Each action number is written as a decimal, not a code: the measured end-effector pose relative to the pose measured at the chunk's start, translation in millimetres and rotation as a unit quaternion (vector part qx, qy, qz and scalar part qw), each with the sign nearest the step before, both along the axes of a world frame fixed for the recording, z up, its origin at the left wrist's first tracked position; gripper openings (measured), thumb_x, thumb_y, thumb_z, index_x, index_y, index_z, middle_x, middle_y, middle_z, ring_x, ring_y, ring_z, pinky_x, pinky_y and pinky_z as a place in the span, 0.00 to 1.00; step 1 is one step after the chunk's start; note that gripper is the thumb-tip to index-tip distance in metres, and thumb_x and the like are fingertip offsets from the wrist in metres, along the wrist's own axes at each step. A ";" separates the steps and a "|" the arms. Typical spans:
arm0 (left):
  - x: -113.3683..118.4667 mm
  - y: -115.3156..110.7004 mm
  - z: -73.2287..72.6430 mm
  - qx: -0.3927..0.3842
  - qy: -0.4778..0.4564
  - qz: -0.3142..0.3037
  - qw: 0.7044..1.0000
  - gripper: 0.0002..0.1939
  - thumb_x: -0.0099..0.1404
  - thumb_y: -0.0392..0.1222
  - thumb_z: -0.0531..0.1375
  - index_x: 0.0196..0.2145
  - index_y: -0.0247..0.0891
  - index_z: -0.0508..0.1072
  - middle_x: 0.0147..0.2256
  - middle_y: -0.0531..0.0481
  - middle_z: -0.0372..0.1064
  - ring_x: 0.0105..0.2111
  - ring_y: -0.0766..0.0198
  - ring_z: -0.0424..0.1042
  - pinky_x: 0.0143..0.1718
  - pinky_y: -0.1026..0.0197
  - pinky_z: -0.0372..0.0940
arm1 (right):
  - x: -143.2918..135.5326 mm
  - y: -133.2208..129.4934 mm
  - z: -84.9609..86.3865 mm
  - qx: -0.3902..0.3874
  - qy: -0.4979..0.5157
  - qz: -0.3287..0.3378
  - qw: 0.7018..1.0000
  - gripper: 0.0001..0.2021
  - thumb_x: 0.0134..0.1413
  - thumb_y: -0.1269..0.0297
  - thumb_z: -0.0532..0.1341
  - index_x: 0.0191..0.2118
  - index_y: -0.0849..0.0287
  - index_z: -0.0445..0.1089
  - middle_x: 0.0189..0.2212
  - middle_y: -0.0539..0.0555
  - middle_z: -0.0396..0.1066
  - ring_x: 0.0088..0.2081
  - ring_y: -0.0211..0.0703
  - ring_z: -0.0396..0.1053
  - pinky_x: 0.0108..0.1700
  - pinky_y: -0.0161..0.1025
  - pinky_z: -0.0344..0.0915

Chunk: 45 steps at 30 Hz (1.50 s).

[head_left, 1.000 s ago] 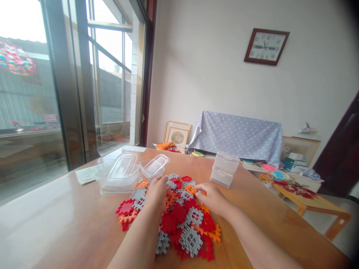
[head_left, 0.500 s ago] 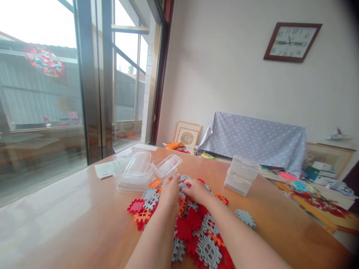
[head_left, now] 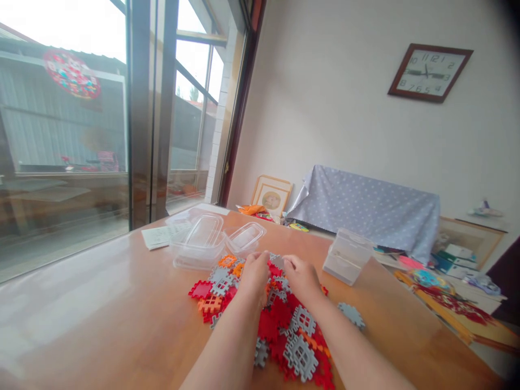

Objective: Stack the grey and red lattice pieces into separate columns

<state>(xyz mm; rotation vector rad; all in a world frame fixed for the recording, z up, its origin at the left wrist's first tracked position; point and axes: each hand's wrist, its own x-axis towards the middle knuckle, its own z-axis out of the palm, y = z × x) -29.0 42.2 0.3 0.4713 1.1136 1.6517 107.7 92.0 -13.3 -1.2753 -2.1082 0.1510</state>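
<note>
A heap of notched plastic building tiles in red, grey and orange lies under and around both hands. My left hand (head_left: pixel 255 275) is curled over the far part of the heap, its fingertips mostly hidden behind the back of the hand. Just to its right, my right hand (head_left: pixel 301 277) pinches with thumb and forefinger at the edge of a grey building tile (head_left: pixel 277 261) between the hands. Nearer me are a red tile (head_left: pixel 268 324) and a grey window-patterned tile (head_left: pixel 301 355). One grey tile (head_left: pixel 351 314) lies apart at the right.
Clear plastic containers (head_left: pixel 197 254) and a lid (head_left: pixel 245 236) stand behind the heap on the left, beside a printed sheet (head_left: pixel 162 236). A clear box (head_left: pixel 348 257) stands at the right on the wooden table (head_left: pixel 134 319). Beyond are a glass door and a cloth-covered object (head_left: pixel 365 203).
My right hand has moved a little right, away from my left hand, and the grey tile between them shows more. The camera view has shifted slightly.
</note>
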 end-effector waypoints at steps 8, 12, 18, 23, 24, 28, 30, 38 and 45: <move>19.9 -8.6 1.6 0.045 -0.001 -0.111 0.993 0.16 0.52 0.36 0.65 0.39 0.38 0.67 0.25 0.56 0.65 0.22 0.69 0.67 0.31 0.63 0.66 | 30.4 -50.9 5.0 0.088 0.017 0.091 0.992 0.13 0.61 0.64 0.58 0.49 0.51 0.75 0.48 0.55 0.75 0.51 0.50 0.70 0.56 0.47 0.66; 28.5 -12.6 0.3 0.061 0.022 -0.149 0.987 0.17 0.47 0.34 0.65 0.37 0.38 0.69 0.25 0.55 0.67 0.23 0.67 0.68 0.27 0.63 0.64 | 50.4 -60.1 14.3 0.065 0.005 0.061 0.996 0.22 0.54 0.63 0.64 0.56 0.50 0.71 0.55 0.56 0.71 0.57 0.54 0.66 0.60 0.51 0.62; 37.4 -22.4 2.6 0.080 0.044 -0.225 0.970 0.20 0.50 0.38 0.68 0.41 0.39 0.69 0.28 0.53 0.70 0.28 0.65 0.71 0.35 0.60 0.69 | 85.9 -64.2 31.7 -0.004 0.009 0.062 0.998 0.25 0.50 0.63 0.66 0.56 0.51 0.71 0.53 0.55 0.73 0.55 0.53 0.68 0.59 0.50 0.63; 36.4 -24.1 6.3 0.078 0.118 -0.194 0.971 0.17 0.52 0.43 0.68 0.38 0.38 0.70 0.32 0.49 0.73 0.33 0.62 0.74 0.39 0.59 0.68 | 150.8 -49.6 30.3 -0.095 0.065 0.032 0.993 0.26 0.50 0.58 0.66 0.57 0.53 0.71 0.57 0.56 0.71 0.58 0.55 0.67 0.61 0.51 0.60; 36.3 -24.6 7.4 0.079 0.125 -0.198 0.969 0.16 0.52 0.44 0.68 0.37 0.38 0.70 0.32 0.49 0.73 0.33 0.62 0.73 0.39 0.59 0.68 | 165.0 -45.6 27.4 -0.112 0.075 0.029 0.990 0.27 0.50 0.58 0.67 0.57 0.54 0.71 0.56 0.56 0.72 0.58 0.55 0.67 0.61 0.51 0.60; 37.6 -27.2 10.3 0.089 0.147 -0.210 0.962 0.16 0.53 0.47 0.68 0.34 0.38 0.71 0.31 0.50 0.72 0.32 0.64 0.72 0.38 0.61 0.66 | 208.8 -33.4 10.1 -0.155 0.097 -0.006 0.983 0.29 0.47 0.58 0.68 0.57 0.57 0.71 0.55 0.58 0.73 0.57 0.56 0.68 0.62 0.53 0.60; 38.2 -27.1 10.0 0.095 0.164 -0.213 0.959 0.16 0.53 0.49 0.68 0.34 0.38 0.71 0.30 0.51 0.71 0.31 0.64 0.71 0.36 0.62 0.65 | 220.6 -30.7 1.4 -0.176 0.097 -0.010 0.979 0.29 0.47 0.58 0.68 0.57 0.57 0.71 0.56 0.58 0.73 0.58 0.56 0.68 0.62 0.53 0.59; 36.0 -19.9 4.0 0.092 0.190 -0.219 0.953 0.16 0.53 0.51 0.68 0.33 0.39 0.72 0.31 0.51 0.72 0.32 0.64 0.71 0.36 0.63 0.64 | 228.4 -30.9 -15.6 -0.207 0.095 -0.039 0.973 0.29 0.40 0.59 0.70 0.53 0.54 0.75 0.53 0.58 0.74 0.56 0.60 0.69 0.60 0.55 0.61; 37.1 -19.1 4.1 0.084 0.192 -0.217 0.953 0.16 0.53 0.51 0.68 0.33 0.39 0.71 0.30 0.51 0.72 0.32 0.65 0.71 0.35 0.64 0.63 | 229.9 -33.2 -14.9 -0.231 0.081 -0.018 0.969 0.33 0.40 0.60 0.71 0.57 0.54 0.71 0.57 0.58 0.71 0.59 0.58 0.66 0.62 0.53 0.59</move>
